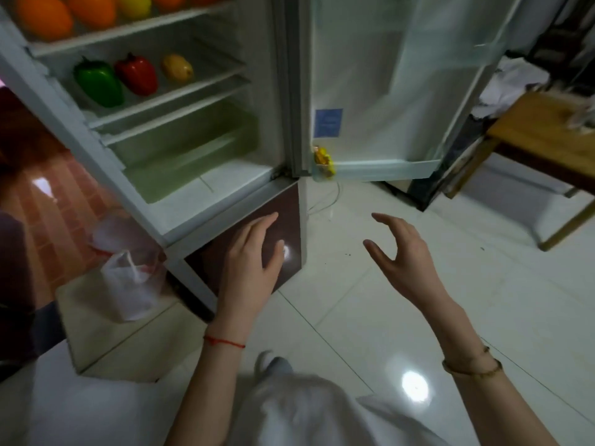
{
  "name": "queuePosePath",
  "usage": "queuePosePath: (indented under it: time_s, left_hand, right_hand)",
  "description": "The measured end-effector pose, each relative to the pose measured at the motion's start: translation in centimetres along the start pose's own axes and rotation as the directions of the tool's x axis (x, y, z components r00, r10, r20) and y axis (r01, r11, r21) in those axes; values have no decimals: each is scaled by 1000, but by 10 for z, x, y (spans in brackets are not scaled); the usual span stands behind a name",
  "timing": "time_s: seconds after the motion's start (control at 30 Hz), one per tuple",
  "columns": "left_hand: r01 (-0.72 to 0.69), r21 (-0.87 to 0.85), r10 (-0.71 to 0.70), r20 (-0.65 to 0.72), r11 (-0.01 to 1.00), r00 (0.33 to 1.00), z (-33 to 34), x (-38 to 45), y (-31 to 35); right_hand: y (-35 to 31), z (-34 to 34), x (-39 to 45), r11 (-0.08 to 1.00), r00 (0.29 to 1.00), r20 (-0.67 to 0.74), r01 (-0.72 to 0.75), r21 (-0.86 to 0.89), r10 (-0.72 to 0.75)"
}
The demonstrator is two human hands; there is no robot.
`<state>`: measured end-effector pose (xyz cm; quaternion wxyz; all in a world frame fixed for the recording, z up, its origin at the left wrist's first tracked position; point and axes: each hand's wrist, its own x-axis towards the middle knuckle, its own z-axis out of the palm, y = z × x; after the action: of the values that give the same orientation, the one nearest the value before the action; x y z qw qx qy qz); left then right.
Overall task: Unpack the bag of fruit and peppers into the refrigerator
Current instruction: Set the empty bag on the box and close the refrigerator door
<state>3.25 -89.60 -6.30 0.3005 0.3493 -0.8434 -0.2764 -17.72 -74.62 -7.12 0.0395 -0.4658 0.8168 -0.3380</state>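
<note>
head view: the white plastic bag point(128, 284) slumps on the floor down-left of the left hand point(254, 255), the nearer one; both it and the right hand point(402, 249) are loose-fingered, holding nothing.

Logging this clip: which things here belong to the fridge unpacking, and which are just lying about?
Belong to the job:
refrigerator
green pepper
red pepper
yellow fruit
orange fruit
plastic bag
left hand, empty
right hand, empty

Lying about:
wooden table
white cloth
</note>
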Motion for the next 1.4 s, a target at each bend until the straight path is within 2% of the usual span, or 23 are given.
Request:
queuePosePath:
  time_s: [0.17, 0.4, 0.57, 0.8, 0.97, 1.1, 1.4]
  left_hand:
    - [-86, -32, 87, 17, 996, 996, 44, 36, 53]
    - [-225, -40, 224, -20, 974, 974, 101, 117, 108]
    - [-357, -28, 353, -97, 934, 931, 152, 194, 157]
    - [-508, -35, 504, -85, 861, 860, 212, 294, 231]
    - [-511, -9, 511, -21, 859, 859, 255, 342, 264]
    - [-470, 59, 471, 7, 880, 882, 288, 365, 281]
    - [-293, 146, 313, -142, 945, 939, 333, 378, 304]
  right_hand:
    - [51, -43, 17, 998, 994, -89, -58, 8, 58]
    - [106, -90, 83, 999, 981, -187, -48, -17, 44]
    - [145, -132, 148, 999, 966, -258, -24, -49, 11]
    - [203, -190, 245, 999, 924, -381, -32, -23, 21]
    - [245, -212, 309, 998, 915, -400, -66, 3, 62]
    - [276, -221, 358, 997, 931, -358, -65, 28, 71]
    - [300, -233, 433, 978, 981, -190, 16, 206, 24]
